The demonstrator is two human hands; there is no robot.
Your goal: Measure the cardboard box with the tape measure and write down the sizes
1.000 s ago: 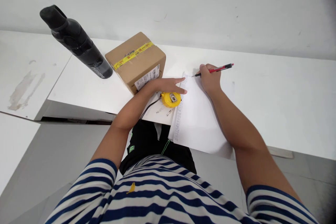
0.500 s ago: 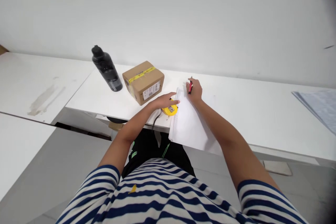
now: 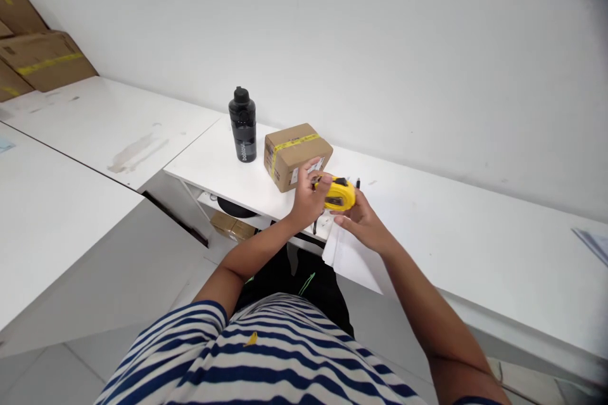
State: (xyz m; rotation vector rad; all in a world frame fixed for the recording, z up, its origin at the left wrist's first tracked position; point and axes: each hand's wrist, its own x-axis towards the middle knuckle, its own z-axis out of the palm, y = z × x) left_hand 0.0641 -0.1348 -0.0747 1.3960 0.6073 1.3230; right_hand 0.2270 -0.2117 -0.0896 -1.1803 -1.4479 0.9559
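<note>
A yellow tape measure point(image 3: 340, 195) with a black button is held up over the table's front part, between my two hands. My left hand point(image 3: 310, 195) is closed on its left end, thumb and fingers pinching there. From the right, my right hand point(image 3: 365, 220) grips the case, with some fingers hidden behind it. White paper sheets point(image 3: 354, 259) lie under my right hand and hang over the table edge. A dark pen-like tip point(image 3: 358, 183) shows just beyond my right fingers; whether it is held or lying down I cannot tell.
Behind my left hand sits a taped cardboard box point(image 3: 297, 150), with a black bottle point(image 3: 244, 130) upright to its left. Larger cartons point(image 3: 52, 60) are stacked at the far left. A shelf below the tabletop holds small brown boxes point(image 3: 232, 226). Papers point(image 3: 591, 243) lie far right.
The tape measure has been lifted off the table and is now in both hands. My right hand has left its writing pose on the paper and moved toward me. The view has turned left.
</note>
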